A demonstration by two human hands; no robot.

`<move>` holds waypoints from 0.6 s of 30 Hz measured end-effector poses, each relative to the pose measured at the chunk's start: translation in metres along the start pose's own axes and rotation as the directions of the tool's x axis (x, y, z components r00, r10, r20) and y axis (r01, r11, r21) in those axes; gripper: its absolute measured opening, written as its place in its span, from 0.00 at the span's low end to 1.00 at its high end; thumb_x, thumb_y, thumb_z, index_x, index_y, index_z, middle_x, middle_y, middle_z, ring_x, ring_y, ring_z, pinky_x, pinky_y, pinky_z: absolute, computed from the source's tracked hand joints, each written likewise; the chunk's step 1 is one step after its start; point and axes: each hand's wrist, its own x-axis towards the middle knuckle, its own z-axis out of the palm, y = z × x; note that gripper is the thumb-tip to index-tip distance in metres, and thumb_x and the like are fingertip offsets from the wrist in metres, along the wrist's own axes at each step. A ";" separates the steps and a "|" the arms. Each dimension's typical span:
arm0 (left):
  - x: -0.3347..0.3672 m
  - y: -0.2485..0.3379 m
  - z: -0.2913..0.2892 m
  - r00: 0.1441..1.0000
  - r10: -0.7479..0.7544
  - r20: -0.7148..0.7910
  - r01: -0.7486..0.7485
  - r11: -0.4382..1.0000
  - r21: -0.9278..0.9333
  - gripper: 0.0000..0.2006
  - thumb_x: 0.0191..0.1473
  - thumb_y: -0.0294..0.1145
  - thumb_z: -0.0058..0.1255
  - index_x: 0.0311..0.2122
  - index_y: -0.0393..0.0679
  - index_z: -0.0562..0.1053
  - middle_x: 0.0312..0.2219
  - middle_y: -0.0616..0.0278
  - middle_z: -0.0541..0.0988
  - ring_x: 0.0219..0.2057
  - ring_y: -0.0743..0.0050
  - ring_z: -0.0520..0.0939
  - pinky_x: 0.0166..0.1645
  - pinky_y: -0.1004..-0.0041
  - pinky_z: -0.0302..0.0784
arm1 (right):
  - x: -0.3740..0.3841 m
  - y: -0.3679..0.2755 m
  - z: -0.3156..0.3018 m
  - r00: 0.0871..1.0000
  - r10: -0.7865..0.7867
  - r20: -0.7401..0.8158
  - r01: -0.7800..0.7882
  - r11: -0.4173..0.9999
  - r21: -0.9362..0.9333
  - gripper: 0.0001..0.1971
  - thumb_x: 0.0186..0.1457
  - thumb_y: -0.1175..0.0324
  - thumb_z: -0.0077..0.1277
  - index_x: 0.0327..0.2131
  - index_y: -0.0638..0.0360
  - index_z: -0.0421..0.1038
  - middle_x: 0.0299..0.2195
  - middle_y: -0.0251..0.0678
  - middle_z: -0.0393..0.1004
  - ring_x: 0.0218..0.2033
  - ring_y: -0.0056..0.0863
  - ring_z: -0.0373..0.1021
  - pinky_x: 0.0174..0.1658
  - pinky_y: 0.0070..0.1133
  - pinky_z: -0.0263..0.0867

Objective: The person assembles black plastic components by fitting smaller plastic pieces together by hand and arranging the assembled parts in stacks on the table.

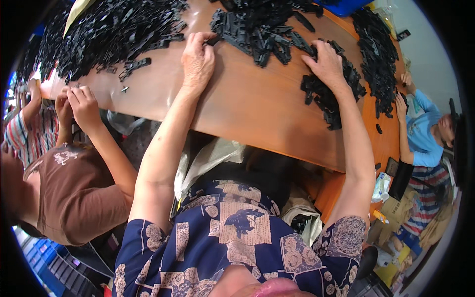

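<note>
My left hand point(199, 62) is over the brown tabletop with its fingers closed on a small black plastic part point(213, 40), mostly hidden by the fingers. Just right of it spreads a heap of long black plastic parts point(257, 32). My right hand point(325, 64) reaches between that heap and a smaller pile of black parts point(324, 99) under my wrist. Its thumb and forefinger close round the end of a dark plastic piece point(310, 49); the other fingers bend over the small pile.
A large mound of black parts point(118, 34) covers the table's far left, with a few loose pieces point(133, 67) at its edge. Another strip of parts point(378, 59) lies far right, below a blue bin point(344, 6). Co-workers sit left in brown point(81, 193) and right in blue point(425, 133).
</note>
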 end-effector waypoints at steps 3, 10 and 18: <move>0.003 -0.001 0.002 0.998 0.003 -0.057 -0.006 0.999 -0.048 0.14 0.52 0.17 0.41 0.40 0.43 0.75 0.36 0.54 0.77 0.37 0.55 0.81 0.44 0.64 0.76 | -0.007 0.004 -0.005 0.996 0.069 0.057 -0.067 0.997 -0.030 0.24 0.56 0.55 0.57 0.52 0.54 0.67 0.48 0.39 0.73 0.52 0.42 0.68 0.52 0.41 0.62; 0.003 -0.007 0.001 0.995 -0.019 -0.093 0.003 0.986 -0.165 0.15 0.58 0.18 0.37 0.44 0.39 0.75 0.40 0.57 0.80 0.40 0.69 0.81 0.50 0.72 0.75 | -0.036 0.001 -0.029 0.973 -0.110 -0.202 0.130 0.988 0.087 0.11 0.57 0.67 0.55 0.44 0.54 0.71 0.40 0.37 0.74 0.46 0.41 0.71 0.47 0.37 0.66; -0.014 0.015 -0.005 0.965 0.154 0.210 -0.071 0.931 -0.359 0.12 0.63 0.20 0.43 0.49 0.40 0.73 0.37 0.59 0.81 0.40 0.73 0.81 0.48 0.75 0.76 | -0.071 -0.053 -0.041 0.961 -0.276 0.009 0.272 0.943 -0.193 0.10 0.54 0.67 0.58 0.39 0.57 0.71 0.35 0.35 0.74 0.40 0.36 0.69 0.43 0.32 0.64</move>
